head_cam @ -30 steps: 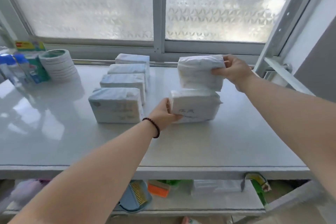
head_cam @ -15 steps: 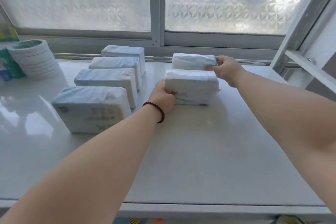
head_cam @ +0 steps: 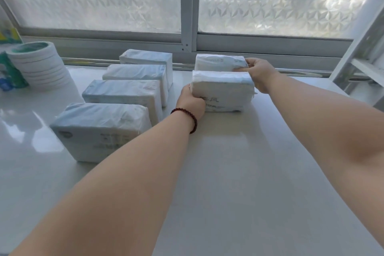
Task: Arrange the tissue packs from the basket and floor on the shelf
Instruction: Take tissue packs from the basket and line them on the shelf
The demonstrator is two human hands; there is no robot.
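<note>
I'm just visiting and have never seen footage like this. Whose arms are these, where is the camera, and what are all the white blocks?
No machine here: a person wears a camera on the head, looking forward and down, so both bare arms reach into view. The white shelf stands under a frosted window. The blocks are wrapped tissue packs. Four stand in a row at left. The left hand, with a bead bracelet at its wrist, grips the nearer pack of a second row; the right hand grips the farther pack behind it. A stack of tape rolls sits far left.
</note>
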